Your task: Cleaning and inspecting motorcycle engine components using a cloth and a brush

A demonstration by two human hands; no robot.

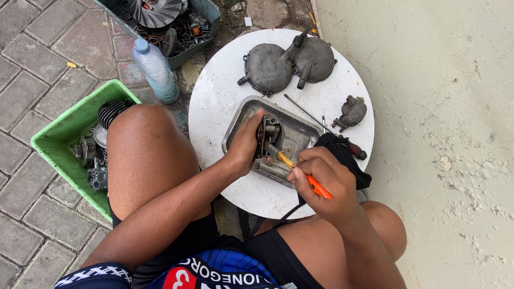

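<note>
A small metal engine part, like a carburettor (pixel 269 140), stands in a shallow metal tray (pixel 241 119) on a round white table (pixel 214 101). My left hand (pixel 244 144) grips the part from its left side. My right hand (pixel 324 182) is closed around an orange-handled brush (pixel 316 186), whose yellowish head touches the part inside the tray. A black cloth (pixel 345 155) lies under and behind my right hand.
Two round grey metal covers (pixel 267 67) and a small metal part (pixel 350 113) lie on the table, with a thin screwdriver (pixel 321 124). A plastic bottle (pixel 155 69), a green crate (pixel 59 139) holding engine parts and a grey parts bin (pixel 206 16) stand on the paving at left.
</note>
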